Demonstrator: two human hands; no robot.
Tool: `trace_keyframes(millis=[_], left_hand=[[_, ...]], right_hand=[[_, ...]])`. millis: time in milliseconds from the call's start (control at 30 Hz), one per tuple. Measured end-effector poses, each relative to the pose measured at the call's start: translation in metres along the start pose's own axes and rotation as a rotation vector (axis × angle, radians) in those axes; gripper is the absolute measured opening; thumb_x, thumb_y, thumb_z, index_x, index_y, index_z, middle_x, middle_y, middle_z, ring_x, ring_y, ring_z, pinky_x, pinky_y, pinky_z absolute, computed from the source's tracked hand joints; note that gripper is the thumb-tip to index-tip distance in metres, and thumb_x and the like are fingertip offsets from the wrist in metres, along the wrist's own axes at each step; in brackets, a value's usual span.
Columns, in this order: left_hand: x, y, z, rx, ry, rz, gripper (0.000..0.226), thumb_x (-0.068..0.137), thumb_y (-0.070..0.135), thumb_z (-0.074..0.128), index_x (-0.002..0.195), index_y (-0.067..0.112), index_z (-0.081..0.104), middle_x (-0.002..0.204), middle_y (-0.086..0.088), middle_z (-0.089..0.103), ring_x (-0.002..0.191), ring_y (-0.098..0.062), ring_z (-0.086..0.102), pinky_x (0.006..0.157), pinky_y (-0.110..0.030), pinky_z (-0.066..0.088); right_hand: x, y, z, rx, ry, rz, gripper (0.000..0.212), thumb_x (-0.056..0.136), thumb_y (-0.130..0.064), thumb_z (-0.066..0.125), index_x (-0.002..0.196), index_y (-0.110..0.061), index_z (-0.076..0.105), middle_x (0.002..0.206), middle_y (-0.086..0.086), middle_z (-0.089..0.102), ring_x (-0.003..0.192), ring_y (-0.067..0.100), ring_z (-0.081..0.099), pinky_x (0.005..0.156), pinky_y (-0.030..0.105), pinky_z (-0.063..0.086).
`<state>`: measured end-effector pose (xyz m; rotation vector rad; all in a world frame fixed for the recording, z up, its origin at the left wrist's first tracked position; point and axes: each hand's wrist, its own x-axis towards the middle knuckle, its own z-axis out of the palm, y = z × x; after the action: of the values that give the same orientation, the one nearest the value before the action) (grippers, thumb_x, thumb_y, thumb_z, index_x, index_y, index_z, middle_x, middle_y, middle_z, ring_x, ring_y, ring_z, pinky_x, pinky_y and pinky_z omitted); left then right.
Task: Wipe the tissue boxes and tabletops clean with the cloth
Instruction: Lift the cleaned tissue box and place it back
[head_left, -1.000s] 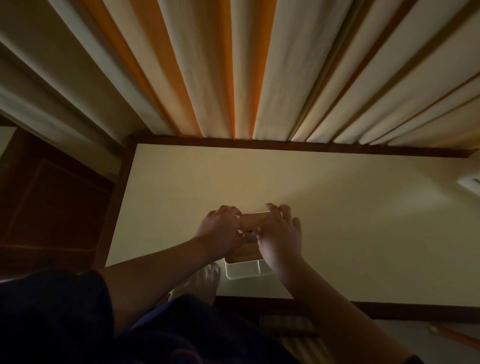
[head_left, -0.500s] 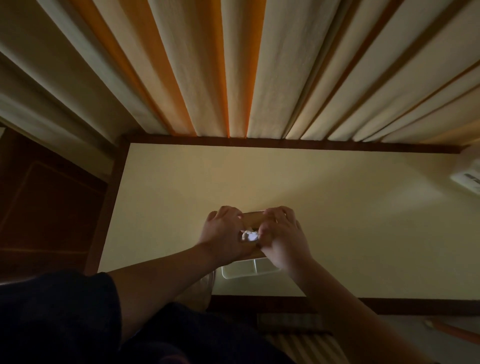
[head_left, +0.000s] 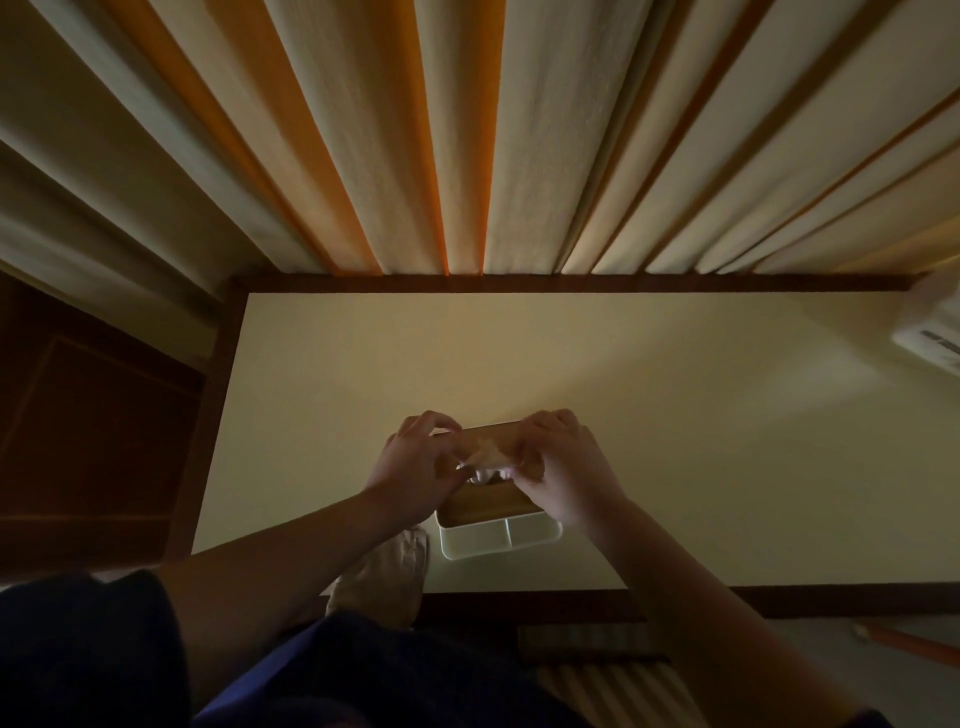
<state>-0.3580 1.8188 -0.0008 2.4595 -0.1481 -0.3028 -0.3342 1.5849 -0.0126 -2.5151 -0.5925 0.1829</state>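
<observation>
Cream tabletop (head_left: 675, 415) below striped curtains (head_left: 467, 130) — tissue box (head_left: 493, 506).
Left hand (head_left: 415, 467) and right hand (head_left: 563, 467) both pinch its tissue (head_left: 485, 457).

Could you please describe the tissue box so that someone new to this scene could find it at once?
Start at the cream tabletop below the striped curtain. Near its front edge, both hands meet over a small box. That tissue box has a white base and a wooden lid, with white tissue poking from the top; the beige cloth lies beside it.
</observation>
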Motion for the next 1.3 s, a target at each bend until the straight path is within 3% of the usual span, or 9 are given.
trace_keyframes(millis=[100, 300, 400, 500, 567, 633, 733, 1133, 1300], left_hand=[[0.001, 0.002, 0.000, 0.006, -0.012, 0.008, 0.015, 0.088, 0.036, 0.080, 0.097, 0.024, 0.078, 0.128, 0.010, 0.059, 0.117, -0.016, 0.052, 0.097, -0.038, 0.046], [0.000, -0.004, 0.001, 0.011, -0.007, 0.038, 0.027, 0.083, 0.041, 0.077, 0.104, 0.024, 0.078, 0.126, 0.008, 0.060, 0.116, -0.019, 0.054, 0.097, -0.045, 0.050], [-0.005, -0.006, -0.003, 0.012, 0.006, 0.039, 0.058, 0.077, 0.061, 0.062, 0.124, 0.028, 0.071, 0.134, 0.006, 0.056, 0.120, -0.022, 0.055, 0.099, -0.045, 0.050], [-0.013, -0.009, -0.006, 0.127, -0.054, -0.028, 0.106, 0.063, 0.084, 0.064, 0.148, 0.024, 0.048, 0.150, 0.004, 0.045, 0.133, -0.022, 0.049, 0.108, -0.044, 0.044], [-0.015, -0.010, -0.006, 0.257, -0.195, -0.088, 0.139, 0.051, 0.095, 0.066, 0.160, 0.020, 0.026, 0.158, 0.003, 0.035, 0.142, -0.022, 0.040, 0.117, -0.044, 0.037], [-0.017, -0.011, -0.001, 0.344, -0.256, -0.103, 0.148, 0.050, 0.091, 0.073, 0.163, 0.017, 0.013, 0.160, 0.000, 0.030, 0.144, -0.023, 0.037, 0.119, -0.042, 0.033], [-0.017, -0.013, 0.001, 0.354, -0.207, -0.119, 0.142, 0.053, 0.079, 0.080, 0.162, 0.016, 0.015, 0.156, -0.001, 0.035, 0.137, -0.023, 0.043, 0.114, -0.039, 0.036], [0.008, -0.085, -0.110, 0.269, 0.011, -0.320, 0.134, 0.052, 0.069, 0.090, 0.158, 0.016, 0.026, 0.151, -0.004, 0.043, 0.134, -0.026, 0.045, 0.111, -0.045, 0.040], [0.016, -0.140, -0.167, 0.258, 0.116, -0.440, 0.133, 0.049, 0.067, 0.094, 0.155, 0.017, 0.031, 0.149, -0.007, 0.046, 0.134, -0.033, 0.047, 0.109, -0.050, 0.043]], right_hand=[[0.003, -0.001, -0.008, 0.055, 0.007, -0.004, 0.029, 0.079, -0.021, 0.087, 0.094, -0.022, 0.062, 0.082, -0.015, 0.062, 0.077, 0.021, 0.063, 0.071, 0.036, 0.049], [0.000, 0.008, -0.014, 0.212, -0.002, 0.079, 0.049, 0.074, -0.035, 0.091, 0.116, -0.031, 0.065, 0.096, -0.022, 0.062, 0.088, 0.004, 0.053, 0.078, 0.024, 0.045], [-0.009, 0.019, -0.019, 0.212, 0.028, 0.135, 0.077, 0.066, -0.054, 0.087, 0.136, -0.036, 0.060, 0.128, -0.016, 0.060, 0.114, 0.009, 0.050, 0.096, 0.030, 0.047], [-0.019, 0.030, -0.019, 0.110, -0.226, 0.170, 0.131, 0.054, -0.072, 0.082, 0.165, -0.042, 0.019, 0.168, -0.011, 0.028, 0.153, 0.021, 0.023, 0.120, 0.042, 0.029], [-0.019, 0.032, -0.013, 0.046, -0.322, 0.156, 0.147, 0.052, -0.067, 0.089, 0.168, -0.037, 0.005, 0.172, -0.010, 0.018, 0.158, 0.024, 0.014, 0.124, 0.047, 0.023], [-0.015, 0.029, -0.008, 0.000, -0.282, 0.140, 0.143, 0.050, -0.053, 0.095, 0.167, -0.026, 0.018, 0.164, -0.004, 0.033, 0.150, 0.026, 0.028, 0.121, 0.051, 0.035], [0.000, 0.022, -0.012, -0.069, -0.253, 0.114, 0.134, 0.045, -0.046, 0.096, 0.160, -0.021, 0.034, 0.153, -0.003, 0.046, 0.139, 0.025, 0.037, 0.116, 0.049, 0.039], [0.170, -0.065, 0.004, -0.051, -0.429, -0.039, 0.133, 0.053, -0.039, 0.091, 0.165, -0.026, 0.021, 0.160, -0.002, 0.038, 0.143, 0.027, 0.028, 0.117, 0.053, 0.038], [0.263, -0.120, 0.041, -0.150, -0.462, -0.154, 0.139, 0.053, -0.038, 0.100, 0.167, -0.025, 0.020, 0.164, 0.003, 0.037, 0.147, 0.030, 0.027, 0.124, 0.044, 0.030]])
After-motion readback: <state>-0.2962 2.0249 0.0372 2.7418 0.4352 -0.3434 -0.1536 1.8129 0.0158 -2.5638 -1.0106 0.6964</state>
